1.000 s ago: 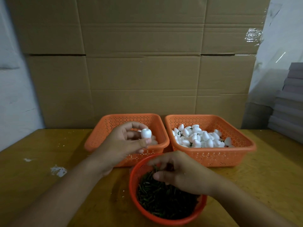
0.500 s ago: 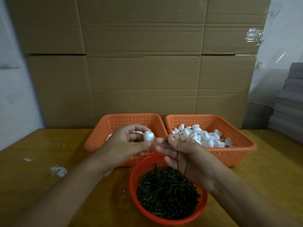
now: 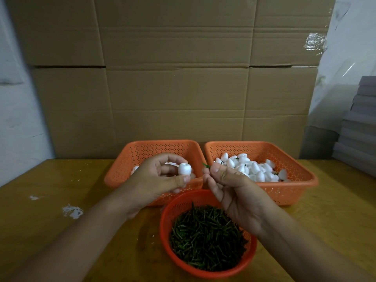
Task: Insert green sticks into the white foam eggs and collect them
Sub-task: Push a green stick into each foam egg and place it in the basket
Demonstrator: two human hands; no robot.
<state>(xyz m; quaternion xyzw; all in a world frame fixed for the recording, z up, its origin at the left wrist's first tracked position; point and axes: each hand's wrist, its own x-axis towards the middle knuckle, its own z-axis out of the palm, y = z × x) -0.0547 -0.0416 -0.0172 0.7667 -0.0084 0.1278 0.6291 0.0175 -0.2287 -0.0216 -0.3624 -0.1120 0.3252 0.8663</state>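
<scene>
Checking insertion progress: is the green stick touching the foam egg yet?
Apart. The head view shows orange basket between the green stick tip and the foam egg.

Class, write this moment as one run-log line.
left hand: holds foam egg | right hand: pinches green stick | stick not yet in egg | stick bowl below hands

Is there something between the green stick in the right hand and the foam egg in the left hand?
Nothing visible: only open air separates the green stick, pinched by the right hand, from the foam egg in the left hand.
</scene>
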